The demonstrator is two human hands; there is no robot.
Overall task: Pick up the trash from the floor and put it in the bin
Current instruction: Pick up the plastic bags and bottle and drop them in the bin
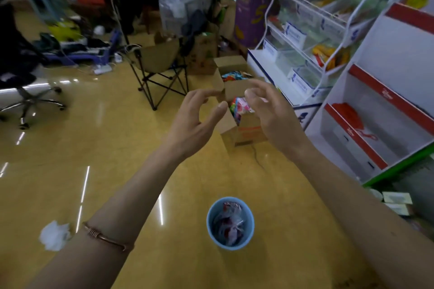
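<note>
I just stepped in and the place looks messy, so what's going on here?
A person is clearing trash off the floor into a small blue bin, which already holds crumpled plastic wrappers. Right now the left hand and the right hand are both raised above the bin with loosely curved fingers, holding nothing. A crumpled white tissue lies on the floor left of the bin, not yet picked up.

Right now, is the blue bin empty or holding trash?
Holding trash: crumpled clear-and-red plastic wrappers lie inside the upright blue bin, below its rim.
</note>
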